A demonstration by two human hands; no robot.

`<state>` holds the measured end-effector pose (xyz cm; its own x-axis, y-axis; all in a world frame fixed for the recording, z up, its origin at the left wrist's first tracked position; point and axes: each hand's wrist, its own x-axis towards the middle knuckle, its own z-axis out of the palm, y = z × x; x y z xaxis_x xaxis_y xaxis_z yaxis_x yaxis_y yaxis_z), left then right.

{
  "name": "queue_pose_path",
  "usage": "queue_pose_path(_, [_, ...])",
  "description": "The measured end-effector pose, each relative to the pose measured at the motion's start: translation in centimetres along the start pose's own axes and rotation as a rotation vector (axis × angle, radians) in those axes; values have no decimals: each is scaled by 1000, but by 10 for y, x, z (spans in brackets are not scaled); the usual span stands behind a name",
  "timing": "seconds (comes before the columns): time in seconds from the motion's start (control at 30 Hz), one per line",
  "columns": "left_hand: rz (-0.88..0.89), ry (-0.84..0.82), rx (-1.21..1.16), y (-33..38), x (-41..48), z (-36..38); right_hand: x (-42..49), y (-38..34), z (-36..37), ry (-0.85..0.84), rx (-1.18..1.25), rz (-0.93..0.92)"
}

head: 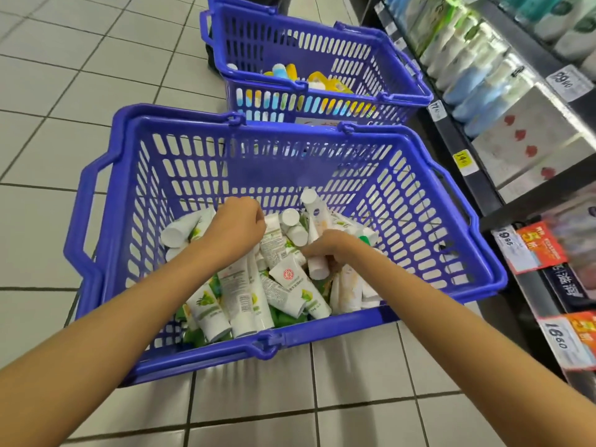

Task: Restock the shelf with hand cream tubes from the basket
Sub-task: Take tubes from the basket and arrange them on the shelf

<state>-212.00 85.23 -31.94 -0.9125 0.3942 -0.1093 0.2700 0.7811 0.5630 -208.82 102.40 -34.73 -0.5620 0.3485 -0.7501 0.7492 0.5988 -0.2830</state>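
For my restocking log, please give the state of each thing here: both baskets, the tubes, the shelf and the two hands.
Near basket: on the floor, handles down, holds many tubes.
Far basket: on the floor behind it, some items inside.
Hand cream tubes: capped, in a loose pile.
Left hand: fingers curled into the pile; grip unclear.
Right hand: grips a pale tube.
Shelf: stocked with product rows.

The one camera sits on my head, close above the basket, facing forward and steeply down onto it; the shelf runs along the basket's right.
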Motion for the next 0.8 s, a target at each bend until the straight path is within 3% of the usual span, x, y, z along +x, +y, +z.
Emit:
queue_pose_path(0.13, [10,-70,34,-3,-2,6,-27,19,-22,-179,460,67])
queue_pose_path(0.23, [49,-110,36,-2,-8,16,-51,32,-34,-187,435,-37])
queue_pose_path(0.37, [152,-250,117,-4,-18,40,-83,61,-56,-19,315,-288])
queue_pose_path(0.47, [224,-305,202,1,-18,64,-103,85,-63,28,368,-397])
queue_pose_path(0.57, [312,-315,235,11,-12,79,-108,93,-63,77,473,-440])
queue_pose_path(0.7, [378,-497,211,21,1,92,-109,92,-59,134,517,-513])
queue_pose_path(0.8, [426,-513,287,23,10,95,-110,94,-60,176,583,-514])
